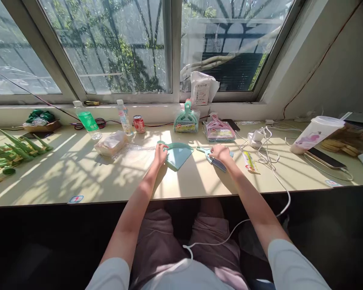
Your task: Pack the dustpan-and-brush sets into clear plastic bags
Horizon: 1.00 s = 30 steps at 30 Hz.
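On the table in front of me lies a small mint-green dustpan (179, 156). My left hand (161, 154) is closed on its left side, near the handle end. To the right, my right hand (220, 153) has its fingers closed over a small hand brush (205, 151), whose green handle points left and whose dark bristles (220, 165) show below the hand. A yellow printed card (250, 162) lies just right of the brush. Farther back stand a wrapped green dustpan set (186, 120) and a stack of wrapped pink dustpan sets (219, 129).
Along the back left stand a green-labelled bottle (89, 121), a second bottle (125, 117) and a red can (138, 124) near a plastic-wrapped pack (111, 143). Green stalks (16, 151) lie far left. At right are a charger with white cables (256, 138), a cup (316, 135) and a phone (326, 158).
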### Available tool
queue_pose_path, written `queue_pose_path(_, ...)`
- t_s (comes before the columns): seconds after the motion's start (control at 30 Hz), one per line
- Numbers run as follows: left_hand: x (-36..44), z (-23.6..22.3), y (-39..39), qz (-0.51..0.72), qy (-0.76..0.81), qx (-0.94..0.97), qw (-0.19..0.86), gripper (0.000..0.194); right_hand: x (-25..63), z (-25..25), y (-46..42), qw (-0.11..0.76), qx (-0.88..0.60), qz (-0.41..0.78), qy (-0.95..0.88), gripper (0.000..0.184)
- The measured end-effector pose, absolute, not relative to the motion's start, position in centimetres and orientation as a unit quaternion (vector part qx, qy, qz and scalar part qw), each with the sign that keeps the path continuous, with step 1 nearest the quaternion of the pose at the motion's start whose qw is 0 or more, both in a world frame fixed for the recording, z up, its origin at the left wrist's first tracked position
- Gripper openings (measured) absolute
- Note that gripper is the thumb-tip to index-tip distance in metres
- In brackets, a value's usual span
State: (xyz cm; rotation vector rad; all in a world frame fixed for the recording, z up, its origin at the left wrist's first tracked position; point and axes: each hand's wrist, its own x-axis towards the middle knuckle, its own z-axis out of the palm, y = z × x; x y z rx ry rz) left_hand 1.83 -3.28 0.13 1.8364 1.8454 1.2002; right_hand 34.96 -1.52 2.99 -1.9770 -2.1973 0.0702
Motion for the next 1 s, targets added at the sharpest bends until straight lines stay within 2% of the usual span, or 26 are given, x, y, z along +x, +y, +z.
queue_pose_path(0.1,2.1,-0.2,-3.6,0.399,0.604,0.669,0.169,0.024,34.9,3.2,-0.8,0.051,-0.716,0.062,-0.694,0.012)
queue_pose_path(0.27,3.7,-0.7,-4.6,0.354,0.527,0.747,0.197,0.028,33.8,4.1,-0.8,0.208,-0.691,0.059,-0.69,0.025)
queue_pose_path(0.37,4.4,-0.9,-5.2,0.33,0.488,0.783,0.199,0.044,30.7,4.5,-1.2,0.197,-0.604,0.075,-0.768,0.024)
queue_pose_path(0.47,4.0,-0.7,-5.6,0.329,0.516,0.783,0.107,0.05,26.6,4.0,-1.8,0.143,-0.544,0.112,-0.819,0.031)
queue_pose_path(0.6,2.7,-0.1,-5.5,0.302,0.544,0.783,-0.001,0.052,23.6,2.1,-2.4,0.201,-0.501,0.143,-0.83,0.034)
queue_pose_path(0.7,2.6,-0.1,-5.1,0.267,0.521,0.811,-0.012,0.045,23.8,0.9,-2.2,0.252,-0.498,0.15,-0.816,0.027)
queue_pose_path(0.87,3.9,-0.2,-4.8,0.193,0.482,0.854,-0.042,0.035,25.3,0.7,-1.3,0.238,-0.488,0.197,-0.816,0.016)
queue_pose_path(1.0,4.7,-0.3,-4.8,0.173,0.481,0.859,0.014,0.029,25.4,0.7,-1.5,0.249,-0.491,0.176,-0.816,0.016)
